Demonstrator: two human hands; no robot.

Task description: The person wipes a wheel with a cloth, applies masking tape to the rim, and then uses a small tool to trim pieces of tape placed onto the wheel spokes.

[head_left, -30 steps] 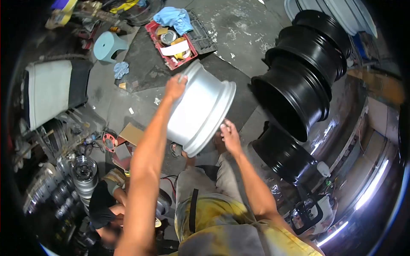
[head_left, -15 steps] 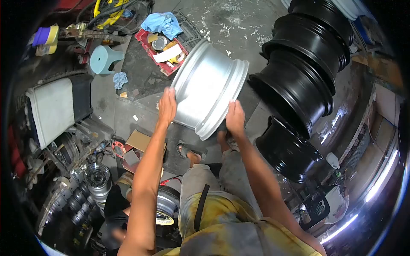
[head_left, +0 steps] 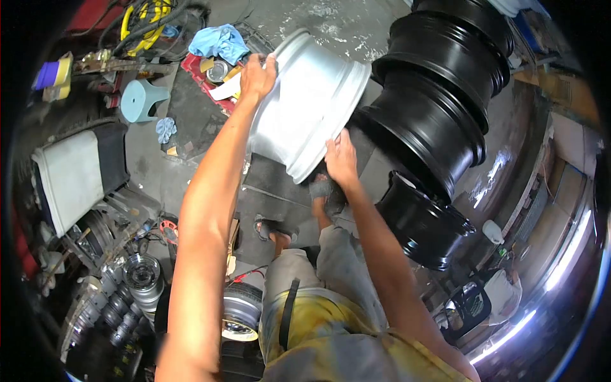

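A large silver wheel rim [head_left: 305,95] is between my two hands, tilted on its side above the dark floor. My left hand [head_left: 258,75] is closed on the rim's left edge, near its upper part. Lower down on the right edge, my right hand [head_left: 341,153] has its fingers wrapped at the lip. The underside of the rim and some fingertips are hidden. Just behind its left side is a red crate [head_left: 192,64] holding a tin and other items, with a blue cloth [head_left: 219,42] over it.
Several black rims [head_left: 426,121] lie in a row at the right, one [head_left: 423,223] nearer my legs. At the left are a light blue stool [head_left: 141,100], a chair [head_left: 73,175] and stacked rims [head_left: 143,274]. A tyre [head_left: 242,305] lies by my left leg.
My left hand has moved up along the rim's left edge. The rim sits higher in view and closer to the black rims. My feet are more visible, and the person at the lower left is mostly hidden.
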